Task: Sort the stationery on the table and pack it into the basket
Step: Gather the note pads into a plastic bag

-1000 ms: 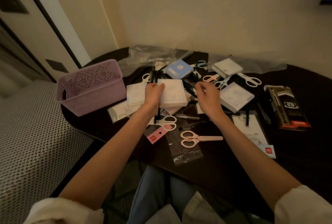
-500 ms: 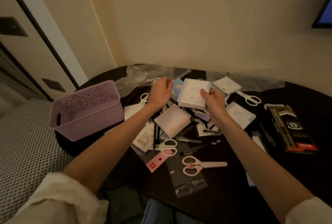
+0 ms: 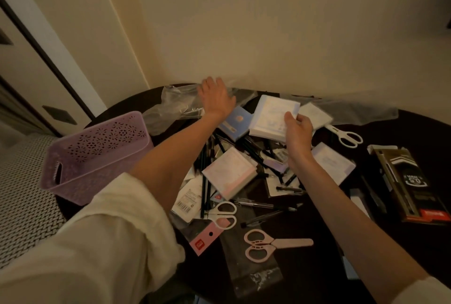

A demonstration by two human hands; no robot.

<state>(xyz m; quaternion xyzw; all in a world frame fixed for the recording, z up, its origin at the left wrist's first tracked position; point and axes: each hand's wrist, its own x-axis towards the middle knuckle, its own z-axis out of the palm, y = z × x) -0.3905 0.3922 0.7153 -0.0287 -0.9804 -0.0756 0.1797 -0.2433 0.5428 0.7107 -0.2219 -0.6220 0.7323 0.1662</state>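
Observation:
A purple perforated basket [image 3: 97,155] stands at the table's left edge. My right hand [image 3: 296,133] holds a white notepad block [image 3: 271,117] lifted above the pile of stationery. My left hand [image 3: 216,98] reaches far back, fingers spread flat over clear plastic bags [image 3: 170,106] by the wall. Under my arms lie a blue notepad [image 3: 236,122], a pink-edged notepad [image 3: 230,173], another white pad [image 3: 333,163] and several black pens [image 3: 258,155].
Pink scissors [image 3: 271,244] and white scissors [image 3: 224,214] lie near the front, and more white scissors [image 3: 345,135] at the right. A dark pen box [image 3: 405,184] sits at the right edge. An empty clear bag [image 3: 253,269] lies in front. The wall is close behind.
My left hand let go of the pads and moved back onto the plastic bags. My right hand took the white notepad block and lifted it. The view tilted up.

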